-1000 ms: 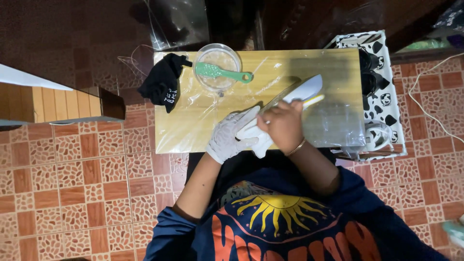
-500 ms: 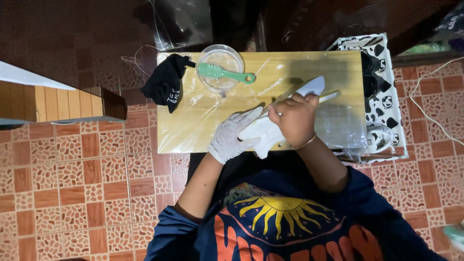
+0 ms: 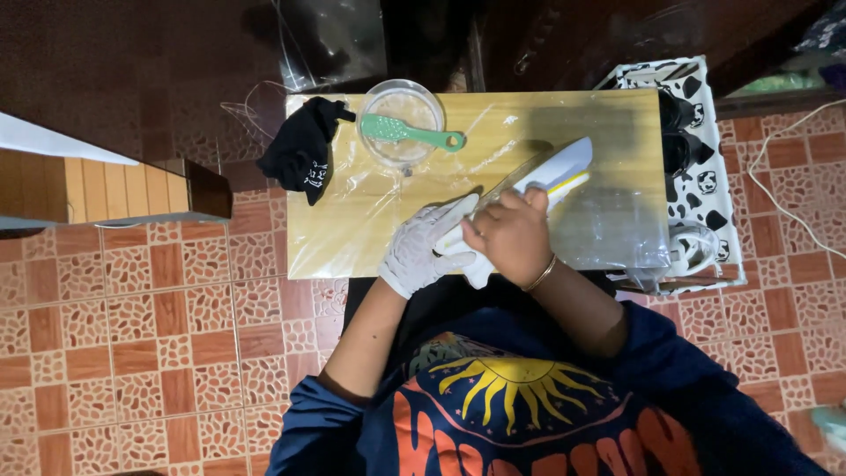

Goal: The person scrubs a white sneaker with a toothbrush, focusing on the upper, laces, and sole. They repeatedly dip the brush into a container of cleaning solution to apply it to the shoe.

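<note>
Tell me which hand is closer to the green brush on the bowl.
Left. The gloved left hand lies just below the green brush; the bare right hand sits farther right.

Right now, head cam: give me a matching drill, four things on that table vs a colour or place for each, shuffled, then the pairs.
Things:
1. brush
2. cloth
3. left hand
4. white shoe

Descriptions:
A. black, hanging off the table's left corner
B. in a pale glove
C. green, lying across the clear round bowl
D. under the bare right hand, yellow stripe on its side

Pairs: 1-C, 2-A, 3-B, 4-D
</note>
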